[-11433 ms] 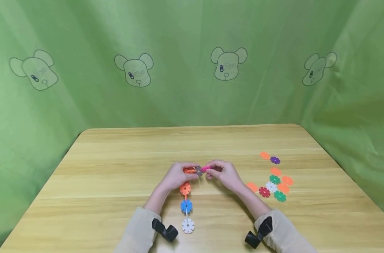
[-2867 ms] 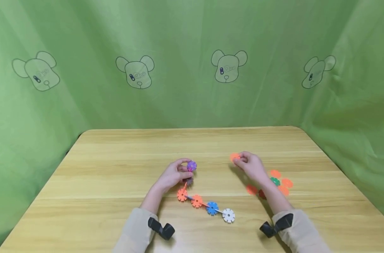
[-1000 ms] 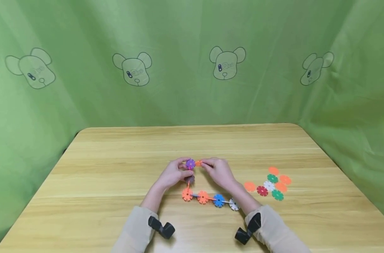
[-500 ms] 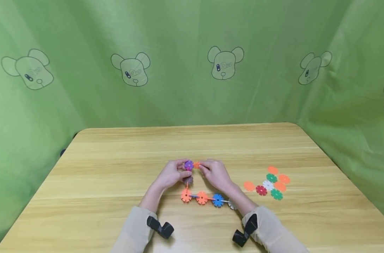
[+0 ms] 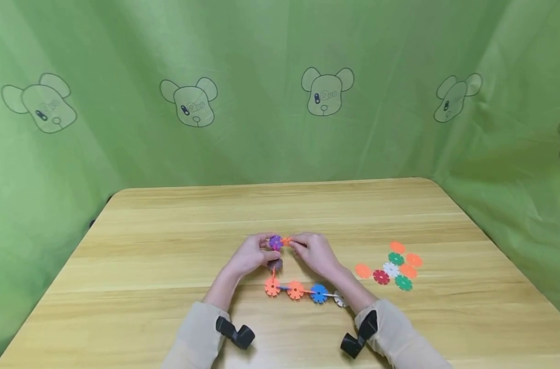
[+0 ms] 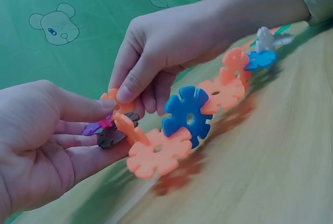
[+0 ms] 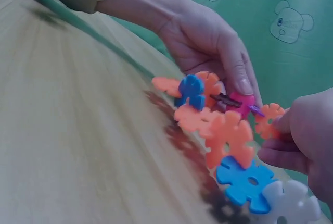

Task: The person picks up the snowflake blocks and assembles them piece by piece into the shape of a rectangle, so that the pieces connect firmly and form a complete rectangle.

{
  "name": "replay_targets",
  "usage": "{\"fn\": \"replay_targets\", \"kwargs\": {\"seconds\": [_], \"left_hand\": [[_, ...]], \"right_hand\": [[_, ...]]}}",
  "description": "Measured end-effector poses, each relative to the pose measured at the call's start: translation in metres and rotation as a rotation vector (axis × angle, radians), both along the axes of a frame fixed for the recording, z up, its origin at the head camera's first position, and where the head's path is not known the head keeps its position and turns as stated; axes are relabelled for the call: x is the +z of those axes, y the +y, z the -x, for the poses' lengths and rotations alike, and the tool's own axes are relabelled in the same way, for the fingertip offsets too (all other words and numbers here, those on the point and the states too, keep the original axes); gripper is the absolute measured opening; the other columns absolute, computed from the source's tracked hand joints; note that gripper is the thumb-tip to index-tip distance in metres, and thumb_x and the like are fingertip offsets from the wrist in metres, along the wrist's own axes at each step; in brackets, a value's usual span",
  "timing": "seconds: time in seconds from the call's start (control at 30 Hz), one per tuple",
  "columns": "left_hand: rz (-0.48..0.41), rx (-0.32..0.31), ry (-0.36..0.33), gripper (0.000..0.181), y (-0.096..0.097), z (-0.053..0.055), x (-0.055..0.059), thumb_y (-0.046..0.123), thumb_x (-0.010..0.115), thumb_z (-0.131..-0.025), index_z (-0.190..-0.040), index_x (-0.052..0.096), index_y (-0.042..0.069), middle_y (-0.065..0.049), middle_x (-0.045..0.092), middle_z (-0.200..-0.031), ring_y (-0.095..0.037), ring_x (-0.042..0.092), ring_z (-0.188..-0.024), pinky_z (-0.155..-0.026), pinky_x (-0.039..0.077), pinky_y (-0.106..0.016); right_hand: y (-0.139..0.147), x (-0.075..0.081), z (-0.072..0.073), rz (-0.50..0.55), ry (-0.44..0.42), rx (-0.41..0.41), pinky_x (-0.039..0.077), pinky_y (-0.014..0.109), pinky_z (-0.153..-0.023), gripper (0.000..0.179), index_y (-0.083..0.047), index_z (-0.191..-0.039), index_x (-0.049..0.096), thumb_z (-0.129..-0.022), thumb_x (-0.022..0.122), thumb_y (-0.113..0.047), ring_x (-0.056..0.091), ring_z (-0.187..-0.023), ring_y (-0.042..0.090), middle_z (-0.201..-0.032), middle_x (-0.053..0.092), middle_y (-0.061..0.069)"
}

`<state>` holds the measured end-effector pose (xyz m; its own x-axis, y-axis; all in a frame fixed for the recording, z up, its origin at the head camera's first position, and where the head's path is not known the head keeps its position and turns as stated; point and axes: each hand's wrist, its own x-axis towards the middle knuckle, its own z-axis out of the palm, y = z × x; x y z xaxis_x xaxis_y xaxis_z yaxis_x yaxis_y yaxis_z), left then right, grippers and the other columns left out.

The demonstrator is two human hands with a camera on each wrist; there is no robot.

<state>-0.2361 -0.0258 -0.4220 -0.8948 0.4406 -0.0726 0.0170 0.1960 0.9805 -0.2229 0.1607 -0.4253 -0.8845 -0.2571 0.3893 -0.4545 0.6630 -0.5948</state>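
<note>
My left hand (image 5: 247,254) holds one end of a chain of slotted snowflake discs, its thumb on the pink disc (image 7: 241,104). Beside that sit the brown disc (image 6: 115,136) and the purple disc (image 5: 276,242). Between thumb and finger, my right hand (image 5: 318,254) pinches an orange disc (image 7: 266,121) whose edge meets the purple one. From the brown disc the chain bends down and runs right: an orange disc (image 5: 273,287), a dark blue disc (image 6: 188,117), another orange disc (image 5: 296,290), a blue disc (image 5: 319,293), and a white disc (image 5: 340,299) partly behind my right forearm.
Loose discs lie on the table right of my right arm: several orange, one of them an orange disc (image 5: 363,271), a green disc (image 5: 403,283), a second green, a white disc (image 5: 391,269) and a red disc (image 5: 381,277). Green curtain (image 5: 261,143) surrounds the wooden table (image 5: 169,215).
The purple disc has joined the chain since the oldest frame. My right hand brought an orange disc leftward to it. The chain's tail swung rightward. Over the last half second both hands barely move.
</note>
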Motion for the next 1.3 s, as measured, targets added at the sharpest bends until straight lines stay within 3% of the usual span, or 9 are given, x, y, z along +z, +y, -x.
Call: {"fn": "replay_targets", "kwargs": {"seconds": [0.13,0.2,0.37,0.47,0.57,0.77,1.03,1.3], "left_hand": [[-0.049,-0.012,-0.022,0.062,0.0,-0.002,0.001,0.001,0.066,-0.081,-0.135,0.037,-0.008,-0.022,0.056,-0.11,-0.017,0.062,-0.073,-0.067,0.054,-0.031],[-0.082,-0.035,-0.042,0.064,-0.002,-0.006,0.008,0.0,0.065,-0.081,-0.137,0.034,-0.008,-0.027,0.052,-0.114,-0.019,0.062,-0.075,-0.068,0.054,-0.032],[-0.148,-0.085,-0.08,0.066,-0.004,-0.007,0.011,-0.003,0.062,-0.082,-0.139,0.03,-0.009,-0.034,0.051,-0.114,-0.021,0.063,-0.076,-0.07,0.054,-0.034],[-0.159,-0.088,-0.067,0.064,-0.003,-0.002,0.0,-0.003,0.064,-0.081,-0.138,0.033,-0.008,-0.032,0.055,-0.109,-0.019,0.064,-0.074,-0.068,0.054,-0.032],[-0.154,-0.093,-0.046,0.064,-0.003,-0.001,-0.002,-0.001,0.065,-0.081,-0.137,0.034,-0.009,-0.031,0.057,-0.106,-0.018,0.064,-0.073,-0.067,0.054,-0.031],[-0.155,-0.097,-0.04,0.065,-0.004,0.0,-0.004,-0.001,0.066,-0.08,-0.136,0.034,-0.009,-0.031,0.058,-0.107,-0.017,0.064,-0.073,-0.067,0.054,-0.03],[-0.145,-0.096,-0.035,0.066,-0.005,-0.001,-0.003,-0.001,0.065,-0.081,-0.137,0.033,-0.009,-0.03,0.058,-0.107,-0.017,0.064,-0.073,-0.066,0.054,-0.03],[-0.149,-0.097,-0.046,0.066,-0.007,-0.001,-0.003,-0.003,0.064,-0.08,-0.138,0.032,-0.009,-0.031,0.058,-0.106,-0.017,0.064,-0.073,-0.066,0.054,-0.031]], "right_hand": [[0.002,0.002,0.001,0.043,-0.099,-0.019,0.05,0.024,-0.062,0.013,-0.002,-0.094,0.071,-0.087,0.064,-0.009,0.058,-0.061,0.006,-0.071,0.065,0.002],[0.002,0.003,0.001,0.069,-0.134,-0.021,0.05,0.023,-0.061,0.012,-0.002,-0.093,0.07,-0.087,0.064,-0.01,0.059,-0.061,0.007,-0.071,0.066,0.002],[0.007,0.003,0.0,0.186,-0.239,0.005,0.051,0.024,-0.062,0.011,-0.002,-0.093,0.069,-0.086,0.066,-0.01,0.063,-0.065,0.013,-0.076,0.068,0.005],[0.015,0.003,0.0,0.246,-0.29,0.012,0.052,0.025,-0.065,0.014,-0.001,-0.096,0.068,-0.085,0.066,-0.009,0.064,-0.07,0.016,-0.081,0.068,0.008],[0.027,0.007,-0.002,0.265,-0.308,-0.011,0.053,0.026,-0.067,0.018,0.002,-0.1,0.066,-0.085,0.065,-0.008,0.064,-0.073,0.02,-0.085,0.068,0.012],[0.067,0.012,-0.01,0.196,-0.297,-0.087,0.051,0.034,-0.073,0.026,0.003,-0.108,0.064,-0.086,0.065,-0.012,0.062,-0.08,0.023,-0.092,0.067,0.012],[0.144,0.012,-0.018,0.118,-0.302,-0.254,0.046,0.042,-0.084,0.041,0.002,-0.12,0.057,-0.091,0.06,-0.028,0.057,-0.1,0.03,-0.109,0.062,0.017],[0.206,0.011,-0.023,0.003,-0.367,-0.388,0.043,0.042,-0.079,0.06,0.008,-0.126,0.048,-0.09,0.059,-0.039,0.05,-0.102,0.038,-0.114,0.053,0.027]]}}
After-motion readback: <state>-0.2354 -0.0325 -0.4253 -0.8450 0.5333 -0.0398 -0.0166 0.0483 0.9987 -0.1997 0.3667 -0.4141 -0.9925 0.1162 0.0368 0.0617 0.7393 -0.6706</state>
